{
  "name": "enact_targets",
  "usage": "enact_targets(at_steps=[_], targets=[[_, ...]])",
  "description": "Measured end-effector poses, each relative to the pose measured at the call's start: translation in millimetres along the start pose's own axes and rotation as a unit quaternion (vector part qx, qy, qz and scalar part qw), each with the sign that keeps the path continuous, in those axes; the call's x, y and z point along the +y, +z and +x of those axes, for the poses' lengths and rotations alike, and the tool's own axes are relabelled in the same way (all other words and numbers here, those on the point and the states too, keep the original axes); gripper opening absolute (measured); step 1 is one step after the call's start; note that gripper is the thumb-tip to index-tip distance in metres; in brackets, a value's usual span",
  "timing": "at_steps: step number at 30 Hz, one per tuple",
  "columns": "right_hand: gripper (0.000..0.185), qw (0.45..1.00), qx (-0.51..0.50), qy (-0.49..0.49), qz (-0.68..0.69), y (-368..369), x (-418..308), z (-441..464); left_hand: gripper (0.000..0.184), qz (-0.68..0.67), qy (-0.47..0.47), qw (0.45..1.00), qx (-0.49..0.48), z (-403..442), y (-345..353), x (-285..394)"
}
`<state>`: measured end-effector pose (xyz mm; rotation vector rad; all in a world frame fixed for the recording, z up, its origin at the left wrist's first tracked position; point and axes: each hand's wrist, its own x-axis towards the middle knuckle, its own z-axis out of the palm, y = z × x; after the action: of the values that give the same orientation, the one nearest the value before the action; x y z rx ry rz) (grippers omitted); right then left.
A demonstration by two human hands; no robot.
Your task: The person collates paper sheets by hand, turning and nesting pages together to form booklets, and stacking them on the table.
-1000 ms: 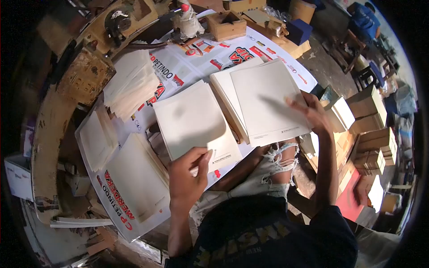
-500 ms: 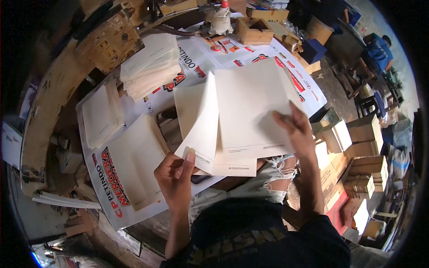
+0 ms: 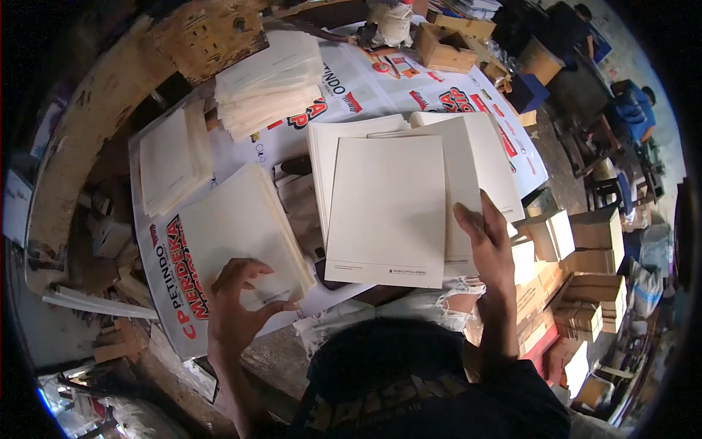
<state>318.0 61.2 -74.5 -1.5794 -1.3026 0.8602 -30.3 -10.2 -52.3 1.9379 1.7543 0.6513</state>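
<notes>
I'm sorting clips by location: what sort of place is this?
Probably a paper or bookbinding workshop: stacks of pale sheets, small print on some, lie on a printed banner, with brown boxes or bundles piled nearby.

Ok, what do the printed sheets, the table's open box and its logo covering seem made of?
Printed sheets: matte, off-white paper, judging by thin, layered edges. Open box: probably bare wood, brown with thick walls. Logo covering: perhaps smooth plastic banner, given bold printing on white; coated paper possible.

Front sheet (image 3: 386,205) with print (image 3: 415,272) too small to read, bottle (image 3: 393,29) cropped above
</notes>
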Motion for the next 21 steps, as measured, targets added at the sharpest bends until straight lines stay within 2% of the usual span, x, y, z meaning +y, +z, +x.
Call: enact_targets(at_steps=[1,2,4,5,6,7,8,9,12,14,15,17,18,19,20,21], targets=[[0.04,1.0,0.009,-0.004,-0.006,5,-2,1,0.038,-0.056,-0.012,0.998,-0.007,0,-2,-4],[0.04,1.0,0.0,-0.006,-0.005,10,-3,1,0.038,-0.055,-0.02,0.998,-0.002,-4,-3,-9],[0.047,0.996,0.041,0.036,0.076,21,-2,0,0.023,-0.113,-0.065,0.991,0.018,-14,-6,-19],[0.049,0.992,0.048,0.048,0.104,25,-2,-1,0.023,-0.11,-0.077,0.991,0.028,-20,-8,-19],[0.057,0.999,0.004,-0.029,-0.037,22,3,-1,0.018,-0.175,-0.135,0.974,0.042,-23,-8,-17],[0.064,0.997,-0.015,-0.041,-0.068,23,4,-3,0.012,-0.24,-0.188,0.951,0.054,-25,-7,-14],[0.071,0.993,-0.033,-0.055,-0.099,26,5,-5,0.008,-0.191,-0.18,0.959,0.103,-25,-5,-10],[0.078,0.988,-0.051,-0.069,-0.129,28,6,-6,0.008,-0.192,-0.186,0.958,0.107,-28,-5,-10],[0.073,0.979,-0.072,-0.095,-0.167,28,10,-4,0.007,-0.184,-0.233,0.942,0.16,-40,-1,-17],[0.062,0.995,-0.044,0.025,0.089,31,6,-3,0.012,-0.287,-0.228,0.892,0.263,-56,12,-42],[0.062,0.995,-0.047,0.023,0.089,33,0,-4,0.014,-0.32,-0.223,0.871,0.298,-63,17,-55],[0.052,0.979,-0.012,0.062,0.195,39,-14,-8,0.038,-0.441,-0.134,0.774,0.434,-65,18,-64],[0.052,0.965,-0.095,0.039,0.242,40,-20,-8,0.036,-0.472,-0.118,0.744,0.458,-72,17,-60],[0.052,0.965,-0.095,0.039,0.243,47,-17,-11,0.036,-0.471,-0.118,0.745,0.458,-75,14,-64],[0.054,0.971,-0.137,-0.006,0.198,61,-13,-16,0.035,-0.606,-0.021,0.675,0.421,-81,9,-70],[0.055,0.969,-0.181,-0.042,0.164,79,-16,-22,0.035,-0.721,0.077,0.582,0.368,-83,4,-74]])
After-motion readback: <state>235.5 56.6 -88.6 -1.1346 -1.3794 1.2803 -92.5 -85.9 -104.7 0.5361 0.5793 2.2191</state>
